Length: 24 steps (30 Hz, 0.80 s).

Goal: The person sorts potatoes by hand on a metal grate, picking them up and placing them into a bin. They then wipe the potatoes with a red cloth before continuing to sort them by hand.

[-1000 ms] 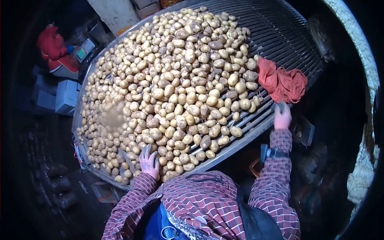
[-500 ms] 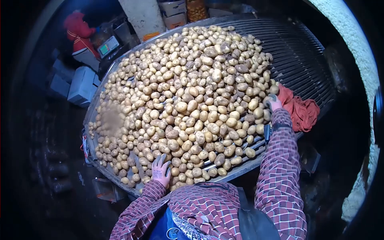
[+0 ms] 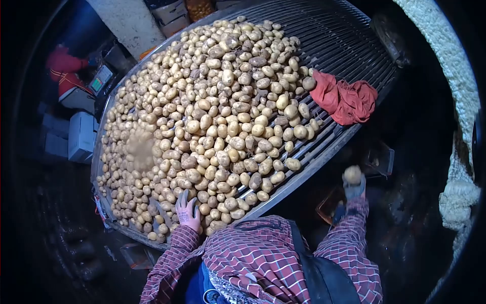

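Note:
A large heap of potatoes (image 3: pixel 212 126) covers most of the slatted metal table (image 3: pixel 349 30). At its near edge my left hand (image 3: pixel 189 214), in a pink and grey glove, lies on the potatoes with fingers stretched out and apart. My right hand (image 3: pixel 355 189), gloved too, is off the table's right side, closed on a single potato (image 3: pixel 352 175). Below and around it are plastic crates: one crate (image 3: pixel 329 205) just left of the hand, another crate (image 3: pixel 385 159) up to the right. Their contents are too dark to make out.
A red cloth (image 3: pixel 344 99) lies on the slats at the table's right edge. At the far left, a person in red (image 3: pixel 66 71) stands by a scale (image 3: pixel 101 78) with a lit display. White boxes (image 3: pixel 82 136) are stacked there. A pillar (image 3: pixel 129 25) rises behind the table.
My right hand has moved from the heap beside the red cloth down and off the table edge, carrying a potato. The left hand stays on the potatoes. The whole view has turned.

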Motion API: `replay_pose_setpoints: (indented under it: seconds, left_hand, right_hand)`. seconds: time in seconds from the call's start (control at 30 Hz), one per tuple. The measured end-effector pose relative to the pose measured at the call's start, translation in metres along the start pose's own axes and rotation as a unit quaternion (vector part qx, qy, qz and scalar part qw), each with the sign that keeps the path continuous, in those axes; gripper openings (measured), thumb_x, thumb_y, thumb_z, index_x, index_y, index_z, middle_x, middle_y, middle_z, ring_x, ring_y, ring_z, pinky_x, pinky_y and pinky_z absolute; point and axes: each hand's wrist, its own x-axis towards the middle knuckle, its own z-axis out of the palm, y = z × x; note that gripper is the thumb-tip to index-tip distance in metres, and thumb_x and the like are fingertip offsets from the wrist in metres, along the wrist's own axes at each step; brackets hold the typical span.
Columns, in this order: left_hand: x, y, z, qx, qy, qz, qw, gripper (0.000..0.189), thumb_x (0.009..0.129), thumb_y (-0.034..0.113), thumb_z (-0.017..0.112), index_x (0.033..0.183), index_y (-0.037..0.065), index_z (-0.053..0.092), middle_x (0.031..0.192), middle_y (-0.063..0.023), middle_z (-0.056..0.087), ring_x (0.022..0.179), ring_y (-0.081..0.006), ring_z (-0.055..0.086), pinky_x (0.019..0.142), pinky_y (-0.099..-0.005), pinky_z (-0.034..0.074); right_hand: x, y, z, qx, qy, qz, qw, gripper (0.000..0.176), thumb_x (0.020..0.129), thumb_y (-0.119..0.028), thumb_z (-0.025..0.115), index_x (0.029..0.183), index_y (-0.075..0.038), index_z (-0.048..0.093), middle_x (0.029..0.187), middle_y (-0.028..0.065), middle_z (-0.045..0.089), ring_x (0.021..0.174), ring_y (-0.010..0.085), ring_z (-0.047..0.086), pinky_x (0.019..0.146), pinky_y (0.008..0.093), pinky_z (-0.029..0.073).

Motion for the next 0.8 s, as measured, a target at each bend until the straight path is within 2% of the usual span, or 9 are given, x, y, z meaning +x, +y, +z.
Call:
replay_pose_setpoints:
  seconds: [0.1, 0.13, 0.2, 0.23, 0.3, 0.37, 0.57, 0.77, 0.8]
  left_hand:
    - [-0.002, -0.001, 0.001, 0.005, 0.003, -0.001, 1.000, 0.037, 0.072, 0.011, 0.063, 0.109, 0.009, 0.059, 0.141, -0.0122, 0.036, 0.130, -0.0359, 0.030, 0.106, -0.0484, 0.025]
    - [-0.002, 0.001, 0.000, 0.006, 0.002, -0.004, 1.000, 0.037, 0.072, 0.011, 0.063, 0.109, 0.009, 0.059, 0.141, -0.0122, 0.036, 0.130, -0.0358, 0.030, 0.106, -0.0484, 0.024]
    - [-0.001, 0.001, -0.001, 0.006, 0.002, 0.001, 1.000, 0.037, 0.072, 0.011, 0.063, 0.109, 0.009, 0.059, 0.141, -0.0120, 0.035, 0.130, -0.0357, 0.030, 0.106, -0.0482, 0.024]
    - [-0.001, 0.002, 0.000, 0.008, 0.001, 0.001, 1.000, 0.037, 0.072, 0.011, 0.063, 0.109, 0.009, 0.059, 0.141, -0.0119, 0.035, 0.130, -0.0358, 0.030, 0.106, -0.0482, 0.024]
    - [-0.001, 0.000, 0.001, 0.016, -0.001, -0.003, 1.000, 0.037, 0.072, 0.012, 0.063, 0.109, 0.009, 0.059, 0.141, -0.0119, 0.035, 0.130, -0.0359, 0.030, 0.106, -0.0483, 0.024]
    - [-0.001, -0.001, 0.002, 0.016, 0.003, 0.001, 1.000, 0.037, 0.072, 0.012, 0.062, 0.109, 0.009, 0.059, 0.141, -0.0119, 0.035, 0.130, -0.0362, 0.030, 0.105, -0.0487, 0.025]
    - [0.000, 0.002, -0.002, 0.010, -0.001, -0.004, 1.000, 0.034, 0.073, 0.012, 0.062, 0.107, 0.009, 0.059, 0.139, -0.0142, 0.037, 0.128, -0.0374, 0.031, 0.106, -0.0499, 0.025]
    - [0.004, 0.008, -0.009, -0.004, -0.006, -0.024, 1.000, 0.035, 0.073, 0.013, 0.062, 0.108, 0.009, 0.059, 0.138, -0.0144, 0.039, 0.126, -0.0391, 0.034, 0.105, -0.0511, 0.026]
    - [0.004, 0.009, -0.010, -0.003, -0.006, -0.030, 1.000, 0.035, 0.073, 0.013, 0.062, 0.108, 0.009, 0.059, 0.138, -0.0141, 0.039, 0.126, -0.0389, 0.034, 0.105, -0.0513, 0.026]
  right_hand:
    - [-0.017, -0.001, -0.102, 0.136, 0.273, 0.166, 0.938, 0.051, 0.085, -0.052, 0.054, 0.117, -0.012, 0.059, 0.111, 0.0106, 0.062, 0.101, 0.0272, 0.059, 0.089, 0.0398, 0.049]
    - [-0.017, -0.007, -0.103, -0.195, 0.353, 0.165, 0.900, 0.053, 0.086, -0.051, 0.054, 0.115, -0.008, 0.059, 0.110, 0.0134, 0.062, 0.102, 0.0304, 0.058, 0.093, 0.0394, 0.046]
    - [-0.028, -0.022, -0.085, -0.751, 0.390, 0.108, 0.522, 0.056, 0.086, -0.050, 0.053, 0.111, 0.000, 0.059, 0.110, 0.0191, 0.061, 0.104, 0.0367, 0.055, 0.100, 0.0386, 0.039]
    - [-0.009, -0.026, -0.095, -0.673, 0.350, -0.066, 0.649, 0.050, 0.088, -0.047, 0.052, 0.110, -0.003, 0.059, 0.105, 0.0217, 0.062, 0.100, 0.0361, 0.056, 0.096, 0.0397, 0.041]
    - [0.032, -0.038, -0.058, -0.395, 0.313, -0.145, 0.851, 0.018, 0.088, -0.023, 0.059, 0.102, -0.011, 0.060, 0.085, 0.0063, 0.061, 0.071, 0.0161, 0.058, 0.063, 0.0269, 0.048]
    - [0.062, -0.026, 0.034, -0.389, 0.188, -0.279, 0.858, 0.027, 0.087, -0.007, 0.060, 0.113, -0.001, 0.057, 0.095, 0.0014, 0.060, 0.077, 0.0094, 0.055, 0.068, 0.0236, 0.047]
    - [0.169, 0.037, 0.199, -0.527, -0.069, -0.306, 0.790, 0.029, 0.084, -0.005, 0.061, 0.110, 0.005, 0.058, 0.098, 0.0092, 0.064, 0.085, 0.0150, 0.060, 0.080, 0.0272, 0.048]
    - [0.265, 0.055, 0.300, -0.624, -0.081, -0.308, 0.714, 0.036, 0.085, -0.007, 0.059, 0.118, 0.004, 0.054, 0.103, 0.0124, 0.064, 0.091, 0.0186, 0.061, 0.083, 0.0302, 0.048]
    - [0.299, 0.061, 0.297, -0.504, -0.126, -0.300, 0.800, 0.043, 0.083, -0.006, 0.057, 0.124, 0.002, 0.049, 0.109, 0.0146, 0.062, 0.097, 0.0214, 0.060, 0.086, 0.0319, 0.047]
